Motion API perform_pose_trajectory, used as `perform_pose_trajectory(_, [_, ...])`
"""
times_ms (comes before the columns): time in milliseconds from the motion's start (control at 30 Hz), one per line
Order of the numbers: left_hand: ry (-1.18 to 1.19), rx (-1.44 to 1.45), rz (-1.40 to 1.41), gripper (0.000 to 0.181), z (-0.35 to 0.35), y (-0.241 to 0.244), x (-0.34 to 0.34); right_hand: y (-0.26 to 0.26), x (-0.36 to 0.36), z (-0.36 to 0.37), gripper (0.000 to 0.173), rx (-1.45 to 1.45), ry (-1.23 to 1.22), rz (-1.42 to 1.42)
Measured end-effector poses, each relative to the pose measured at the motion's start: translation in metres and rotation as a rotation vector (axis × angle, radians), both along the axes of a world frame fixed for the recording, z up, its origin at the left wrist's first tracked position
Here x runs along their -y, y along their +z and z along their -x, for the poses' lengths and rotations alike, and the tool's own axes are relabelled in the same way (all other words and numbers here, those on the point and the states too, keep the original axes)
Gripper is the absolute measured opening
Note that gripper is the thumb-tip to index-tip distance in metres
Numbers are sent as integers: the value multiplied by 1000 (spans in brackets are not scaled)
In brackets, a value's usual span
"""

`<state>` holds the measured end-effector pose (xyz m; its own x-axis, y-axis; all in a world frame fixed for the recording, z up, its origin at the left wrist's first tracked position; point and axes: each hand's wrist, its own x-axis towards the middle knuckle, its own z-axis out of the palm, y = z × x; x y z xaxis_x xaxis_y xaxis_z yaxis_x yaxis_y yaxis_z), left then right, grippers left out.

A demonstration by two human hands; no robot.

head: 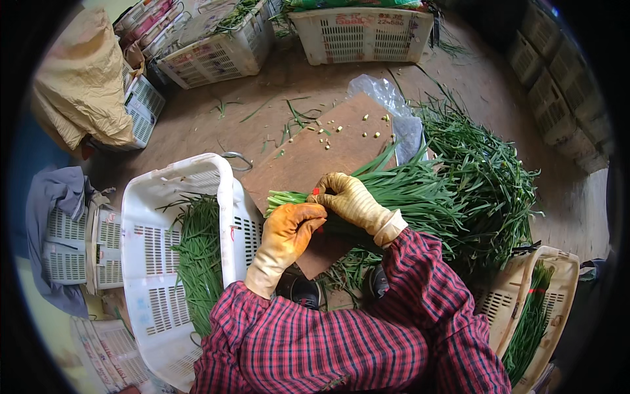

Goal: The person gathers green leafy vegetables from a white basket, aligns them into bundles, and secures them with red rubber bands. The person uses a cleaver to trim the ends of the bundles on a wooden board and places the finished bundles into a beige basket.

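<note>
A bundle of garlic chives (408, 192) lies across a brown board (315, 147), its pale cut stem ends to the left. A red tie (316, 191) runs around the bundle near those ends. My left hand (290, 234), in an orange-stained rubber glove, pinches at the near side of the bundle, where a bit of red shows below the fingertips. From above, my right hand (352, 202), in a cream glove, has thumb and forefinger together on the tie. The fingers partly hide the band.
A white plastic crate (226, 197) with chives (199, 261) stands at left. Loose chives (482, 182) are heaped at right, behind a beige crate (499, 295) with a tied bundle. Clear plastic bags (381, 93) and cut stem bits (339, 129) lie on the board; more crates (362, 37) stand beyond.
</note>
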<state>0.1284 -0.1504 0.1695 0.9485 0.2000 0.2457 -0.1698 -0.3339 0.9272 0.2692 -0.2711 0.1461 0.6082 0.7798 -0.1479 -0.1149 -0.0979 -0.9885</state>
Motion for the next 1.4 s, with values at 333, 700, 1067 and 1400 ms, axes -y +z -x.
perform_pose_trajectory(333, [-2,-142,194,5,0,-6,-11,-12,14,10,16,130,-138,-158])
perform_pose_trajectory(700, [289,-412,259,11,-12,-5,-5,25,30,51,14,1167,-115,3])
perform_pose_trajectory(1067, [127,-232,-17,31,10,12,8,13,26,59,18,669,-267,-13])
perform_pose_trajectory(1400, [300,-214,346,32,21,-17,13,36,135,29,14,625,-475,-160])
